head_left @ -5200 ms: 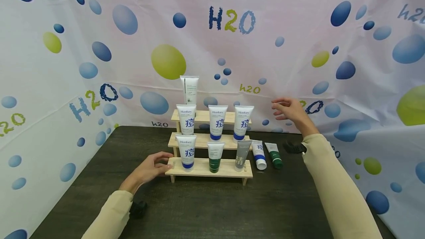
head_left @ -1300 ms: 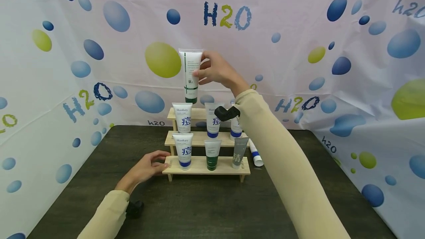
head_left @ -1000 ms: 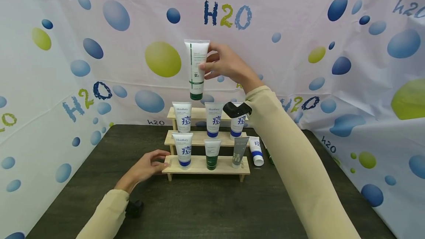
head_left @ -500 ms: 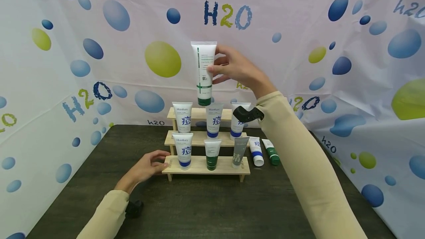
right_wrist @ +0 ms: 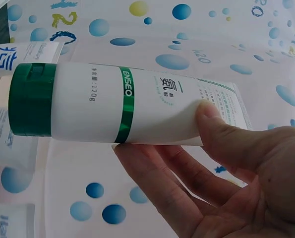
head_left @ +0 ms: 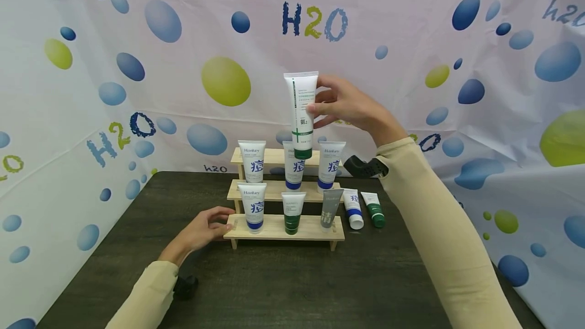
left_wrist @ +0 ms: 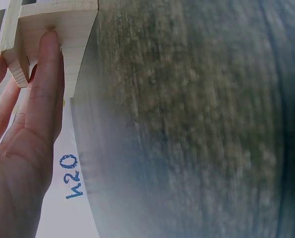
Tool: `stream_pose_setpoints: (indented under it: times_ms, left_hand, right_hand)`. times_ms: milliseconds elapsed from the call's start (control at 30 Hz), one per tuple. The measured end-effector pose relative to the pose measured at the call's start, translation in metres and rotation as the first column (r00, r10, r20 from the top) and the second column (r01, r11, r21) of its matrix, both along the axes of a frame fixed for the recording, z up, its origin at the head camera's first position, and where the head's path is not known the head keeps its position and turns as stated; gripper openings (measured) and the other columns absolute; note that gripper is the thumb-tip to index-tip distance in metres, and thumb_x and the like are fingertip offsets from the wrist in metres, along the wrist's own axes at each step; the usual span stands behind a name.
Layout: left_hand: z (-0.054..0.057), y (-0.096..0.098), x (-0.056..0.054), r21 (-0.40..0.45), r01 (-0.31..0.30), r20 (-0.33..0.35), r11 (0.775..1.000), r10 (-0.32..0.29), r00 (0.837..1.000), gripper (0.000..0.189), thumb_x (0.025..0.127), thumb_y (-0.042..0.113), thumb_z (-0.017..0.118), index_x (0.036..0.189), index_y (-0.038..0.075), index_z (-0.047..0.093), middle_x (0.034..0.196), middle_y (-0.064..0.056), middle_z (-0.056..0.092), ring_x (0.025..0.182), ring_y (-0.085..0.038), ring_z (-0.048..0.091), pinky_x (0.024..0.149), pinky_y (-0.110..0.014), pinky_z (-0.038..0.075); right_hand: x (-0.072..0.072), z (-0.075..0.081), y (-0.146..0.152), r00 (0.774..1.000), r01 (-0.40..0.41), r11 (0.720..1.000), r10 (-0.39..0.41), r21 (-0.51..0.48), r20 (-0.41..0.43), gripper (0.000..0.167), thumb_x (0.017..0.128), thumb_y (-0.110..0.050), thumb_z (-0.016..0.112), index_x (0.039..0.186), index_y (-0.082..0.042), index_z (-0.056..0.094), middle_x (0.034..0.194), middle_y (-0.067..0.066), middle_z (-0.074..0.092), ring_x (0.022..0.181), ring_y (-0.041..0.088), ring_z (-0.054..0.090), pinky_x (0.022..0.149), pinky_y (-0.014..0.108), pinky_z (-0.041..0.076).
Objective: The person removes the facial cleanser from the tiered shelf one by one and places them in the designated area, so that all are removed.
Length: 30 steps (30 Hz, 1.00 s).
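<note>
My right hand (head_left: 349,103) pinches a large white squeeze tube (right_wrist: 92,106) with a dark green cap, thumb in front and fingers behind. The tube hangs cap down above the three-tier wooden display stand (head_left: 274,235), overlapping the middle tube (head_left: 293,171) of the second tier in the head view. At the stand's lower left end is my left hand (head_left: 203,230), its thumb above the bottom shelf and its fingers (left_wrist: 44,84) under the shelf end. The bottom tier bears a blue-and-white tube (head_left: 253,207), a green-and-white tube (head_left: 292,212) and a grey tube (head_left: 330,209).
White tubes with blue caps, one left (head_left: 252,161) and one right (head_left: 330,164), also stand on the second tier. A blue-capped tube (head_left: 353,209) and a green-capped tube (head_left: 374,209) lie on the dark table (head_left: 274,288) right of the stand. A printed backdrop hangs behind.
My right hand took the large white tube from the left of the top shelf, lifted it, then carried it right and lowered it somewhat. My left hand has stayed at the stand.
</note>
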<state>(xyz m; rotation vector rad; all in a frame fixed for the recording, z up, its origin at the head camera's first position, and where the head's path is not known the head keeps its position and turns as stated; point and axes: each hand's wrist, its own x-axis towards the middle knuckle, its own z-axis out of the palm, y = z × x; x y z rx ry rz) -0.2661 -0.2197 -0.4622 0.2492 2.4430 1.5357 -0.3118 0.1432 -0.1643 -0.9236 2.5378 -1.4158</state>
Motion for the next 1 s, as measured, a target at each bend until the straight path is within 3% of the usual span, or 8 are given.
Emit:
stream_pose_setpoints:
  times_ms: [200,433,1000]
  left_hand:
    - [0.001,0.001,0.004,0.012,-0.003,0.009,1.0,0.002,1.0,0.051,0.1,0.018,0.07,0.144,0.002,0.052,0.145,-0.028,0.051,0.12,-0.033,0.068,0.089,-0.042,0.063]
    - [0.0,0.001,0.007,0.009,-0.003,0.001,1.0,0.003,1.0,0.051,0.1,0.02,0.07,0.144,0.003,0.053,0.145,-0.027,0.051,0.119,-0.032,0.068,0.088,-0.041,0.062]
    - [0.001,0.003,0.01,-0.009,-0.028,0.015,1.0,0.028,0.999,0.05,0.099,0.019,0.071,0.144,0.003,0.054,0.145,-0.027,0.052,0.12,-0.034,0.067,0.09,-0.042,0.062]
  right_hand:
    - [0.0,-0.007,0.027,0.999,0.038,0.999,-0.038,0.024,-0.012,0.052,0.102,-0.004,0.063,0.15,-0.009,0.044,0.132,0.022,0.063,0.112,0.033,0.069,0.091,0.049,0.062]
    - [0.004,-0.014,0.057,0.997,0.071,0.997,-0.071,0.032,-0.017,0.05,0.102,-0.005,0.061,0.149,-0.007,0.044,0.128,0.022,0.063,0.109,0.026,0.07,0.087,0.043,0.064]
    - [0.005,-0.033,0.103,0.988,0.153,0.987,-0.154,0.055,0.022,0.051,0.103,-0.008,0.062,0.15,-0.006,0.042,0.131,0.024,0.061,0.107,0.022,0.07,0.086,0.043,0.064]
